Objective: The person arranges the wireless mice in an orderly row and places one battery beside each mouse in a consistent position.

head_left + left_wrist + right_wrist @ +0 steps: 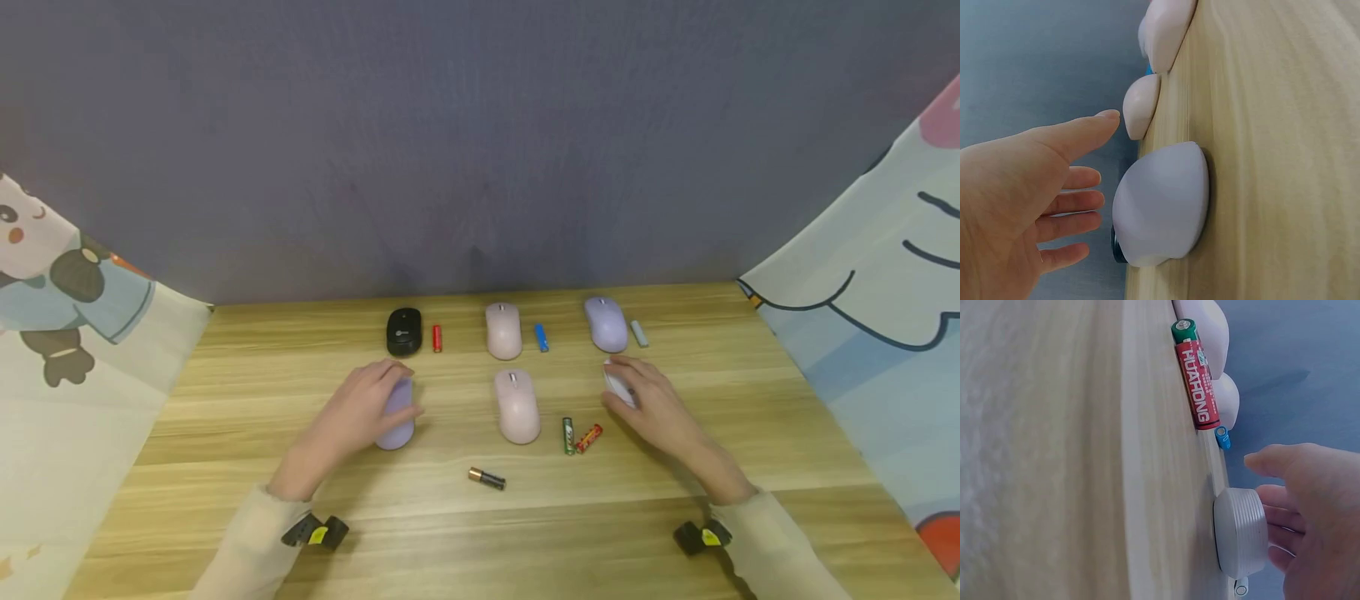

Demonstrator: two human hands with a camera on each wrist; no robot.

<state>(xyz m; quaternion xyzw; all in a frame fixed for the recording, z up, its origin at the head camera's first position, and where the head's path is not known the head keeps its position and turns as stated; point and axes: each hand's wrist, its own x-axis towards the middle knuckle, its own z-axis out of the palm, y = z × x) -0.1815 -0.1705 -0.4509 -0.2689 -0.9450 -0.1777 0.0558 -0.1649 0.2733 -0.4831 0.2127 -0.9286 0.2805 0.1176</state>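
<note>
Over a light purple computer mouse (397,429) hovers my left hand (356,412), fingers relaxed. In the left wrist view a gap shows between that hand (1029,200) and the mouse (1163,203). A white mouse (618,387) lies partly hidden under my right hand (663,414). The right wrist view shows its ridged side (1244,534), with the loosely bent fingers just behind it and the thumb apart; contact cannot be told. Between the hands sits a pink mouse (517,408). Beside it lie a green battery (567,436) and a red battery (589,438).
Along the table's back stand a black mouse (404,331), a red battery (437,338), another pink mouse (503,332), a blue battery (542,337), another purple mouse (606,325) and a grey battery (639,333). A black-and-gold battery (487,478) lies nearer the front. A dark wall (472,167) rises behind.
</note>
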